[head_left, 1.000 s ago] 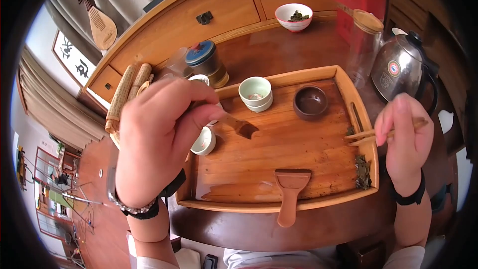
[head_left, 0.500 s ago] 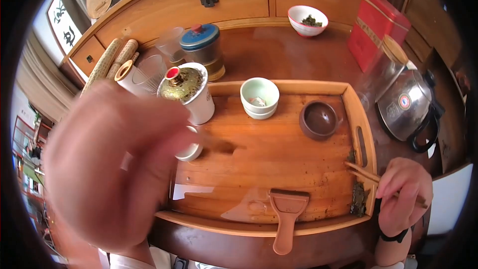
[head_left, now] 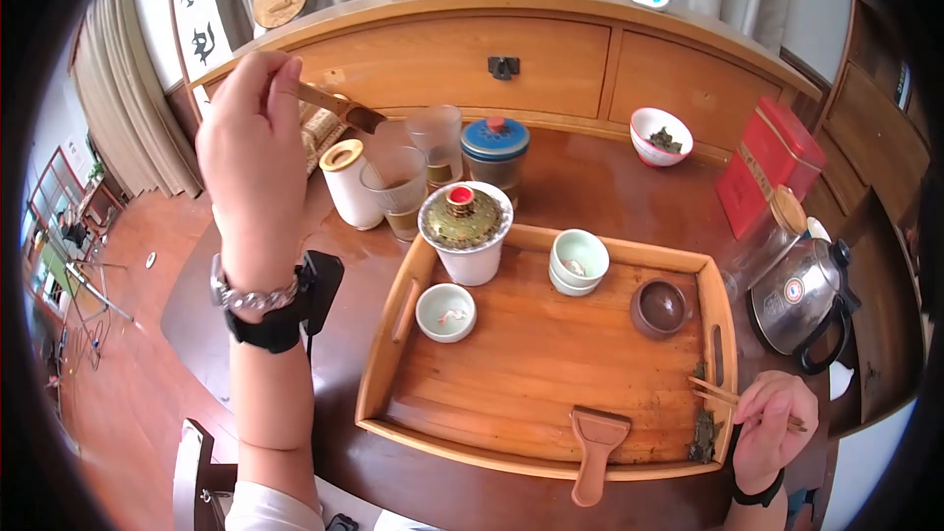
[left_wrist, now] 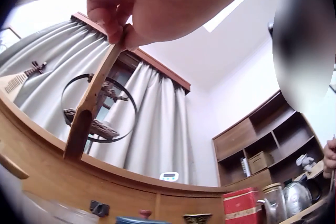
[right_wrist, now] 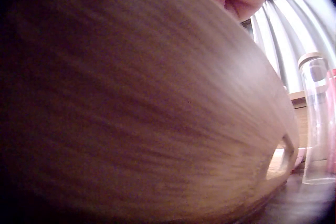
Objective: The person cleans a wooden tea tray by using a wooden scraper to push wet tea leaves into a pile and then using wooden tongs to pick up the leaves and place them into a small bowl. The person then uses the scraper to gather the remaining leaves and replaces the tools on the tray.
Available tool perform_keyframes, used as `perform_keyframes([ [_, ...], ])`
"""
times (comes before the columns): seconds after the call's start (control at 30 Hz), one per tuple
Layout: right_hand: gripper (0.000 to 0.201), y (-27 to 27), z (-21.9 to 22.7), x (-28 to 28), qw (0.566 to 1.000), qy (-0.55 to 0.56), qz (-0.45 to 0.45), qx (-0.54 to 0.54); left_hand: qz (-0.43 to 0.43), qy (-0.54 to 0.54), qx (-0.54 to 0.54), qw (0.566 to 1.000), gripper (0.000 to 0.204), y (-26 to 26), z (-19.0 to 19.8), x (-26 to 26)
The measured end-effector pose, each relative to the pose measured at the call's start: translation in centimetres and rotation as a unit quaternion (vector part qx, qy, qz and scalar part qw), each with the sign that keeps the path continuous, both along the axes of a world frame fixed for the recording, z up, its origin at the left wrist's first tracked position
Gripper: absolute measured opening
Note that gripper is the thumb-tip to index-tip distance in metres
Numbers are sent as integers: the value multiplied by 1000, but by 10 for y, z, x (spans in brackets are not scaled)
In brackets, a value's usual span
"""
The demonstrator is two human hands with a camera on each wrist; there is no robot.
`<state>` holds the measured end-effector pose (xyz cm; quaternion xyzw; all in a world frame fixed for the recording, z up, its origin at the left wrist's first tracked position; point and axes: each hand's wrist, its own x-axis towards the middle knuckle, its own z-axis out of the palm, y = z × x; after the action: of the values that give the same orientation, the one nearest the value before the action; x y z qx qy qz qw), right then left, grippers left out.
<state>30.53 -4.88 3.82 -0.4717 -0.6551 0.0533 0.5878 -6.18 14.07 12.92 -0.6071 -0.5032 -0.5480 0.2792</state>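
Observation:
Raised at the back left in the head view, my left hand (head_left: 248, 138) pinches a wooden tea scoop (head_left: 339, 106), its hollow end pointing right. The left wrist view shows the scoop (left_wrist: 86, 111) hanging from the fingertips. Below it stands a white holder (head_left: 352, 192) with a wooden rim, beside two clear glasses. My right hand (head_left: 779, 423) holds wooden tea tongs (head_left: 716, 391) over the right edge of the wooden tray (head_left: 423, 438). Near their tips, wet tea leaves (head_left: 703, 436) lie in the tray's corner. The tray's side (right_wrist: 157, 108) fills most of the right wrist view.
The tray carries a lidded white gaiwan (head_left: 472, 256), pale green cups (head_left: 578, 264), a small white cup (head_left: 445, 313), a dark cup (head_left: 661, 309) and a brown scraper (head_left: 596, 442). A metal kettle (head_left: 798, 300), glass pitcher and red tin (head_left: 772, 167) stand to the right.
My left hand has carried the scoop from over the tray up to the back left. The right hand stays at the tray's right edge with the tongs. The head view has shifted.

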Motion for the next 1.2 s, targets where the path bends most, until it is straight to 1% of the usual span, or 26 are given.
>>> perform_keyframes([
  [0.03, 41, 0, -1, 0, 1000, -1, -1, -3, 26, 21, 22, 999, 14, 6, -1, -6],
  [0.1, 41, 0, -2, 1, 1000, -2, 1, -2, 53, 12, -4, 998, 14, 10, -2, -12],
  [0.17, 41, -1, -3, 2, 1000, -4, -15, -14, 99, 17, -18, 995, 15, 21, -7, -24],
  [0.2, 41, -1, -4, 3, 1000, -3, -12, -11, 105, 13, -37, 994, 15, 24, -9, -28],
  [0.33, 41, -1, -6, 5, 1000, -8, -18, -8, 100, 15, -51, 994, 17, 29, -13, -35],
  [0.4, 40, -1, -5, 5, 1000, -11, -20, -9, 84, 10, -61, 995, 17, 29, -14, -33],
  [0.5, 40, -2, -5, 3, 1000, 10, -19, -18, 71, 8, -50, 996, 17, 29, -14, -30],
  [0.53, 40, -2, -5, 3, 1000, 10, -18, -18, 72, 8, -50, 996, 17, 30, -15, -29],
  [0.6, 40, -2, -5, 3, 1000, 11, -17, -19, 99, 10, -25, 995, 21, 33, -19, -27],
  [0.7, 40, -1, -3, 2, 1000, -1, -16, -15, 107, 5, -23, 994, 26, 33, -19, -24],
  [0.83, 39, -2, -4, 3, 999, -16, -25, -13, 94, 0, -20, 995, 24, 24, -11, -18],
  [0.93, 39, -2, -4, 3, 1000, -16, -17, -11, 66, 9, -12, 998, 20, 15, -5, -14],
  [1.0, 39, -2, -3, 3, 1000, -13, -10, -11, 33, -9, -5, 999, 17, 3, 0, -5],
  [1.03, 39, -3, -3, 3, 1000, -11, -6, -10, 30, -9, -7, 999, 17, -5, 2, 1],
  [1.1, 38, -5, -1, 3, 1000, -9, -10, -14, -57, -45, -12, 997, 16, -22, 8, 14],
  [1.13, 37, -4, 0, 1, 1000, 2, -6, -22, -114, -53, -25, 992, 16, -29, 8, 17],
  [1.17, 36, -3, 2, -1, 999, 14, -3, -29, -163, -52, -27, 985, 14, -34, 9, 21],
  [1.2, 33, -2, 3, 0, 998, 47, 19, -40, -204, -45, -21, 978, 10, -41, 9, 28],
])
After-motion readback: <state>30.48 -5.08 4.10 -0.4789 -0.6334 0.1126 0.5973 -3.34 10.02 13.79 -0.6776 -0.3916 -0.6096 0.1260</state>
